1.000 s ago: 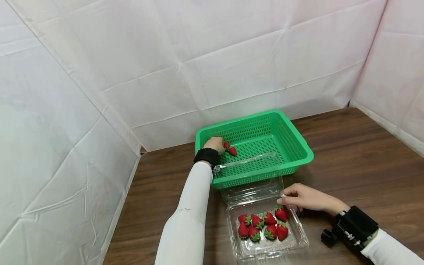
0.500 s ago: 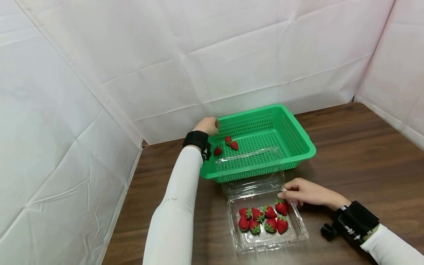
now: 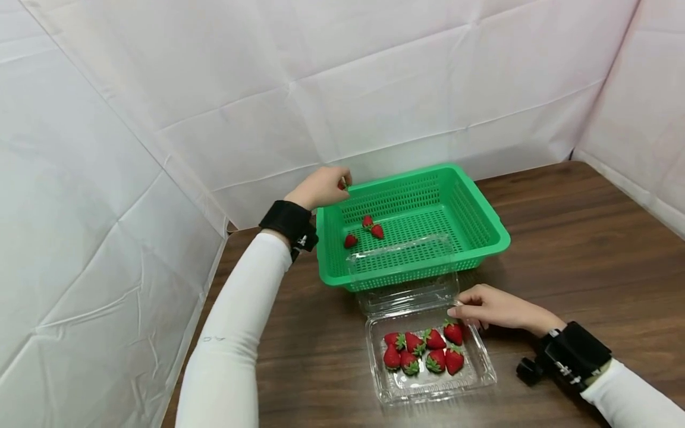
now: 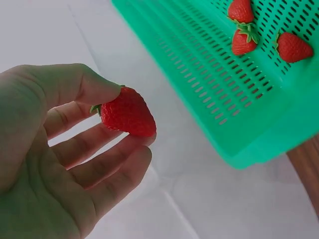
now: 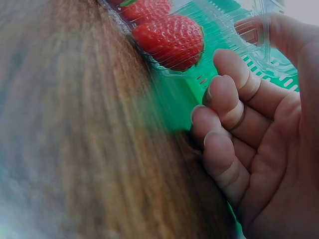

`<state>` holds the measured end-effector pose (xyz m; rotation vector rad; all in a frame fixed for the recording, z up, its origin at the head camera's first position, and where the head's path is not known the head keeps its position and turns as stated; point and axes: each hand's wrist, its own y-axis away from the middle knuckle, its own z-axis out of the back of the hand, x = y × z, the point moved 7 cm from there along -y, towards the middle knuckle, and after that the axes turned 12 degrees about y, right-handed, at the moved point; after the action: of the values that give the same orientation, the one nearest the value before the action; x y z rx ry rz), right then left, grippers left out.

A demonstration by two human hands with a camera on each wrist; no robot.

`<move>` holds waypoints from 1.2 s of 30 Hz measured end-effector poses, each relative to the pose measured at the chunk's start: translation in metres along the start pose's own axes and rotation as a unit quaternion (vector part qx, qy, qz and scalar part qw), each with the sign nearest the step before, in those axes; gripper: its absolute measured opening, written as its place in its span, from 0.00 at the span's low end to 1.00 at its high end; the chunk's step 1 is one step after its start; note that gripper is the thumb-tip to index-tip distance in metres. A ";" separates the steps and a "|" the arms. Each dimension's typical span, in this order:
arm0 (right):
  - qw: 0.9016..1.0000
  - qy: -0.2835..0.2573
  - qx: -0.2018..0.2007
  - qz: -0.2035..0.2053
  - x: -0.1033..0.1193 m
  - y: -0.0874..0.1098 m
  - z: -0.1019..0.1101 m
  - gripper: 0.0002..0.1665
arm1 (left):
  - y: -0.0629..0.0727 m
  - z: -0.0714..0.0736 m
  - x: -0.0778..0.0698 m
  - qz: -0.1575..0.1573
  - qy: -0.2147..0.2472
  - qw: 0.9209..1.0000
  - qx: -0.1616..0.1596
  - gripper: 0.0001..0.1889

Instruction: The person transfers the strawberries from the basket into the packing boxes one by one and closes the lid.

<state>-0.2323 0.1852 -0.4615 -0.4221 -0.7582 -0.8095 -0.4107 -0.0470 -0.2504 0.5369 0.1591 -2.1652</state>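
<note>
Above the far left corner of the green basket (image 3: 476, 229), my left hand (image 3: 321, 187) pinches a strawberry (image 4: 128, 113) between thumb and fingers, its leafy end toward the palm. Three more strawberries (image 3: 377, 231) lie in the basket's left part. In front of the basket is a clear plastic clamshell box (image 3: 428, 392), its lid (image 3: 401, 255) tipped back against the basket's near rim. Several strawberries (image 3: 454, 361) sit in two rows inside it. My right hand (image 3: 500, 307) grips the box's far right corner, thumb over the rim and curled fingers outside.
The wooden table (image 3: 578, 238) extends to both sides of the basket and box. White sheeting (image 3: 374, 77) hangs behind the basket and along the left and right sides. Each wrist wears a black strap (image 3: 575, 353) with a small camera.
My left hand has lifted out of the basket and moved up and left, carrying a strawberry. Three strawberries in the basket are now uncovered. My right hand stays at the box corner.
</note>
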 end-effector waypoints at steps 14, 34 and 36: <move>0.999 0.006 0.001 -0.040 0.000 0.017 0.003 0.19 | 0.101 0.005 -0.049 -0.139 0.008 0.989 -0.046 0.12; 0.999 0.012 -0.007 -0.042 0.000 0.020 0.006 0.20 | 0.159 -0.134 -0.135 -0.320 -0.126 0.936 0.080 0.11; 0.999 0.009 -0.008 -0.040 0.001 0.021 0.006 0.20 | 0.160 -0.151 -0.133 -0.314 -0.139 0.933 0.110 0.12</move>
<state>-0.2187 0.2015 -0.4580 -0.4006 -0.7571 -0.8943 -0.1660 -0.0013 -0.3166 0.3165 -0.0860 -2.8839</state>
